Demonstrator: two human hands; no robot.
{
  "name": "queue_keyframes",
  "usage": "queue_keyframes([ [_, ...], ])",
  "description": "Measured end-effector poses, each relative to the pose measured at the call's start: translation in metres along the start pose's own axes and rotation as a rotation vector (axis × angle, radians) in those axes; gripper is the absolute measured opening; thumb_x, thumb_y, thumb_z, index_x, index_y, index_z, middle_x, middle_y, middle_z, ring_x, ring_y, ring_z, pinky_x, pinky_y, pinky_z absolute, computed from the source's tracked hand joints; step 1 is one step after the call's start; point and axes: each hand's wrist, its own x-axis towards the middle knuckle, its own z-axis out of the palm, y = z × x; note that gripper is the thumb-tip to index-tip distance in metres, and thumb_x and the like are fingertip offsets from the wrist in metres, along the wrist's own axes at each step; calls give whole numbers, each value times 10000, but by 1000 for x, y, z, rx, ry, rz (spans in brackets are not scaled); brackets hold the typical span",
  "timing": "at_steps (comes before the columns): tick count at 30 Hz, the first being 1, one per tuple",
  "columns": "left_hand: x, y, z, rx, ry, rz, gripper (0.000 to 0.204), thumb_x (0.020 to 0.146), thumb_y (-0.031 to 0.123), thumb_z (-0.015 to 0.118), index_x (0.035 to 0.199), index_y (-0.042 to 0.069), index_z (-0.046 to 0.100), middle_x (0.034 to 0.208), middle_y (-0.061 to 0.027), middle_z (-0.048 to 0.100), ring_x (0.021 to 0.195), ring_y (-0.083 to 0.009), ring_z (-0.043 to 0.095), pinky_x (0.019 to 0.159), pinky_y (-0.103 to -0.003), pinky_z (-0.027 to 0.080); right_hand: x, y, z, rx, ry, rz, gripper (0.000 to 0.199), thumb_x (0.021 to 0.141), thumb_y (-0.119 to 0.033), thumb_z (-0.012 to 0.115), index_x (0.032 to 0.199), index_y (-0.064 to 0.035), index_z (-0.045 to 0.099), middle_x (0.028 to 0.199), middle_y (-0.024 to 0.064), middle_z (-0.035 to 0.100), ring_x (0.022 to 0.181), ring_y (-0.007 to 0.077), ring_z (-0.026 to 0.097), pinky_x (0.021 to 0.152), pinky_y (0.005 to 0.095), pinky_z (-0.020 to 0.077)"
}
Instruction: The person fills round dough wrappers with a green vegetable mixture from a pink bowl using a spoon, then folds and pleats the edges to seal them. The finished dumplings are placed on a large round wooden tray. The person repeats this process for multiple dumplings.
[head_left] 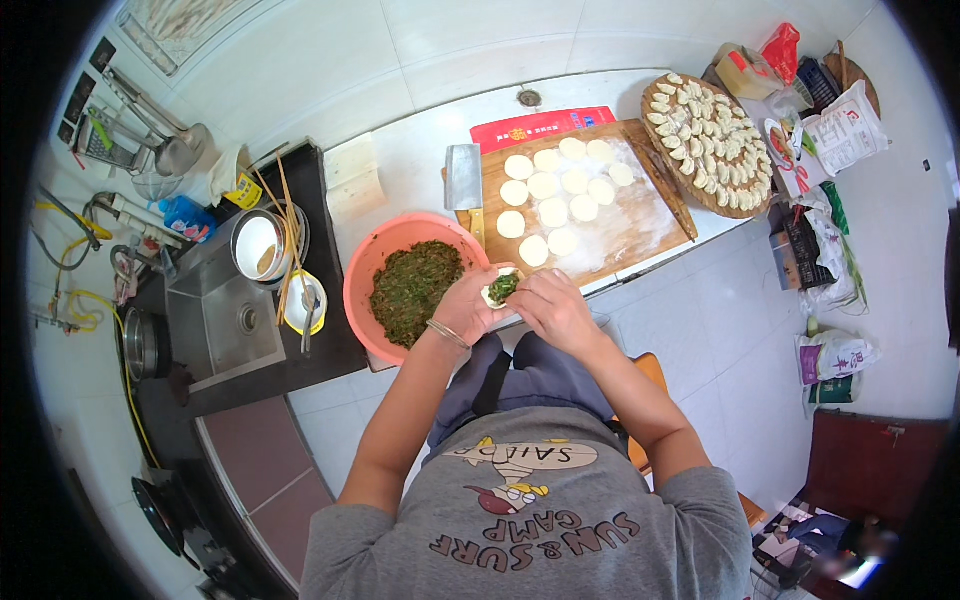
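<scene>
My left hand (474,302) cups a dumpling wrapper (489,297) with a mound of green filling (503,288) on it. From the other side, my right hand (555,309) has its fingers bent together at the wrapper's right edge; whether a small tool is hidden in them is unclear. Beside my left hand stands a pink basin (358,270) of chopped green filling (415,290). Past my hands, several round wrappers (574,182) lie on a floured wooden board (632,235).
A cleaver (464,180) lies at the board's left edge, a rolling pin (660,180) on its right side. A round tray (655,120) of shaped dumplings stands far right. Left are a sink (215,320), a white bowl (258,243) and a yellow-white bowl (303,303) with chopsticks.
</scene>
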Motion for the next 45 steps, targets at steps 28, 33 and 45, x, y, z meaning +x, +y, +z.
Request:
queue_keyframes([
  [28, 96, -41, 116, 195, 134, 41, 366, 947, 210, 414, 1142, -77, 529, 1118, -156, 569, 1016, -216, 581, 886, -378, 538, -3, 130, -95, 336, -188, 374, 155, 683, -17, 706, 810, -39, 621, 752, 79, 617, 745, 270, 585, 674, 365, 465],
  [33, 111, -57, 122, 179, 156, 46, 364, 954, 217, 408, 1149, -64, 533, 1134, -132, 562, 1058, -203, 559, 892, -365, 534, -8, 149, -106, 339, -235, 379, 170, 697, -24, 698, 835, -43, 601, 759, 84, 621, 745, 268, 585, 686, 367, 460],
  [45, 113, -50, 129, 55, 63, 188, 426, 980, 274, 328, 1153, -49, 545, 1205, -139, 556, 1099, -226, 556, 952, -363, 494, -22, 161, -135, 574, -7, 610, 177, 752, -39, 717, 910, -29, 638, 880, 59, 657, 820, 164, 625, 723, 286, 485],
])
